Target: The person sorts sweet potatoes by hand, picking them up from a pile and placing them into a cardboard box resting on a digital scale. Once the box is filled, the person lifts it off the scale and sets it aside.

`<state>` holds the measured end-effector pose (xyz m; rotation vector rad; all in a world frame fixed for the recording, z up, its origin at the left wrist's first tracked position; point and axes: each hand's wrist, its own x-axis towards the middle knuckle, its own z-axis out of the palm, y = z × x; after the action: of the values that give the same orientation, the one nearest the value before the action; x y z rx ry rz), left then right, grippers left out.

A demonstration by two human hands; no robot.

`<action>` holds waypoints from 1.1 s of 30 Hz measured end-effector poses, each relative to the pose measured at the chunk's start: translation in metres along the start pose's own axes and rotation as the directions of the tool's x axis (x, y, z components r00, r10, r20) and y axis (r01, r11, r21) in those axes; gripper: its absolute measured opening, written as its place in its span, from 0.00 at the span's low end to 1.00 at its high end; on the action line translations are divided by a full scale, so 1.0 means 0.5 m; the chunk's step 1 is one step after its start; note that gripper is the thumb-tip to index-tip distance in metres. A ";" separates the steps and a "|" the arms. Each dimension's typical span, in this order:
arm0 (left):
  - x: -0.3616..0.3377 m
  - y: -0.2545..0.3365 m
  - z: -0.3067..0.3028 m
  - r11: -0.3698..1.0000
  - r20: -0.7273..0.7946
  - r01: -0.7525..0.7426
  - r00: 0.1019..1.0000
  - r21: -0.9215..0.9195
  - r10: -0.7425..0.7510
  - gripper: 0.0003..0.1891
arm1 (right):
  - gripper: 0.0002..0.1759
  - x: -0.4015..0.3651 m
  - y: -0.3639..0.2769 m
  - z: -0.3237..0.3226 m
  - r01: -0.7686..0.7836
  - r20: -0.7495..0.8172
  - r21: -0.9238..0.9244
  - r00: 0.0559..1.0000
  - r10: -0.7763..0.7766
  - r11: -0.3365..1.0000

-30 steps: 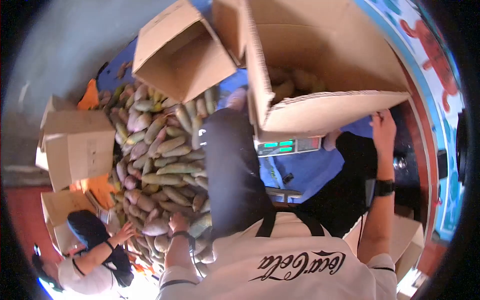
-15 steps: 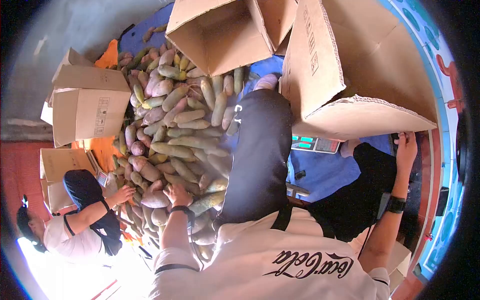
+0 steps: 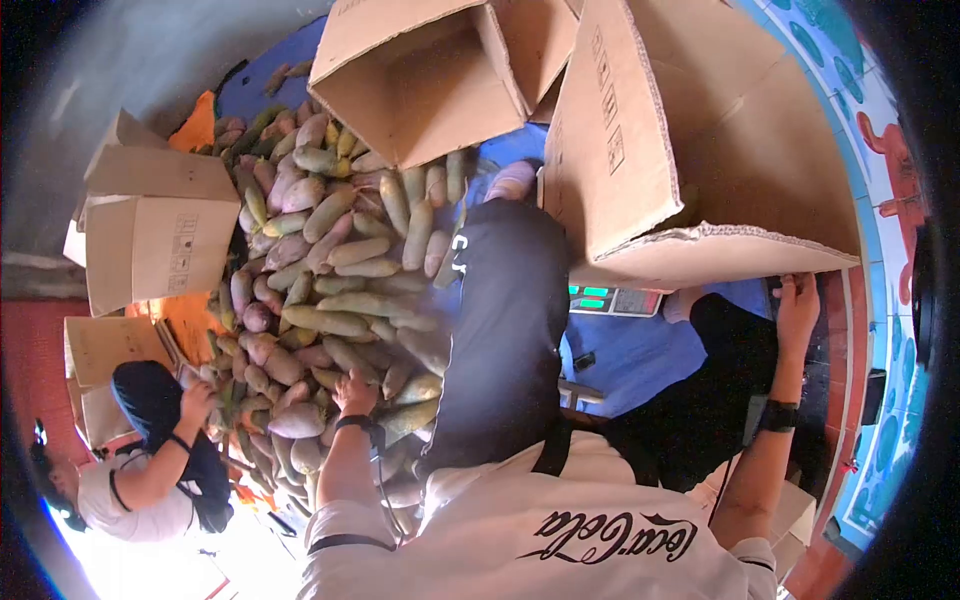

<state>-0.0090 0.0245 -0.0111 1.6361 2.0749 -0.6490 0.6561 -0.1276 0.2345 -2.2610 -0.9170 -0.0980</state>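
Note:
A big heap of radishes (image 3: 330, 320), some green and some purple, spreads over the floor at centre left. Over the near part of this heap is my left hand (image 3: 355, 393), its fingers apart and touching or just above the radishes; nothing shows in its grasp. A large open cardboard box (image 3: 720, 252) stands at the right on a digital scale (image 3: 620, 301) with lit green displays. My right hand (image 3: 797, 310) is at the lower right edge of that box, fingers bent against its flap; the fingertips are partly hidden there.
Another open cardboard box (image 3: 430, 95) lies at the top, tipped toward the heap. At the left, a co-worker (image 3: 145, 490) crouches beside more boxes (image 3: 160, 245). Blue sheeting (image 3: 640, 360) lies under the scale, and a tiled wall (image 3: 890, 290) borders the right side.
The view has shifted slightly, moving boxes and heap a little left. My left hand stays over the radishes, my right hand by the box edge. The co-worker's hand has drawn back from the heap.

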 end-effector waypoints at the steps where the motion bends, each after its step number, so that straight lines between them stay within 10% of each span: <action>1: 0.003 0.010 -0.009 0.996 0.061 0.063 0.996 -0.057 -0.059 0.35 | 0.15 0.001 0.004 0.001 0.019 0.004 -0.018 1.000 -0.019 1.000; 12: 0.065 0.053 -0.018 0.985 0.298 0.169 0.943 -0.037 -0.150 0.36 | 0.14 -0.004 -0.014 0.007 0.035 -0.045 -0.148 0.998 -0.042 0.988; 26: 0.076 0.072 -0.005 0.985 -0.060 0.158 0.985 -0.071 -0.162 0.22 | 0.14 -0.010 -0.029 0.011 -0.056 -0.055 -0.071 0.997 0.052 0.996; 29: 0.158 0.019 0.088 0.685 -0.133 -0.030 0.986 -0.728 -0.098 0.18 | 0.14 -0.009 -0.001 0.017 0.071 -0.090 -0.161 0.992 -0.086 0.984; 33: 0.140 0.040 0.046 0.240 -0.131 -0.101 0.985 -0.966 -0.112 0.18 | 0.12 -0.010 -0.001 0.020 0.083 -0.090 -0.120 0.991 -0.094 0.989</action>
<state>-0.0038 0.0694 -0.0725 0.8590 1.8393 0.8048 0.6503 -0.1240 0.2258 -2.2999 -0.9834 -0.3045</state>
